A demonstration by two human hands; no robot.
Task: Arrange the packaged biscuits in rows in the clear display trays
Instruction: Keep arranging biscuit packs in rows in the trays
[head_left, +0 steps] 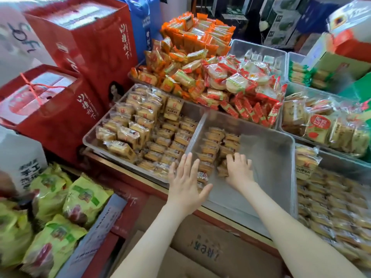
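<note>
Biscuits (210, 141) in the tray (271, 157) want squaring: left grip (186, 177), spread flat, should brace the row while right grip (239, 169), curled round some, tucks them snug.

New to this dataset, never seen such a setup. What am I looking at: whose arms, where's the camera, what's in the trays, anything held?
No machine: a person's hands, filmed by one camera worn on their head, looking down. The left hand lies flat by the biscuit packets in the middle clear tray, which is partly filled in rows. The right hand curls over some packets; gripping or pushing, I cannot tell. A fuller tray sits left; red boxes and green bags lie further left.
</note>
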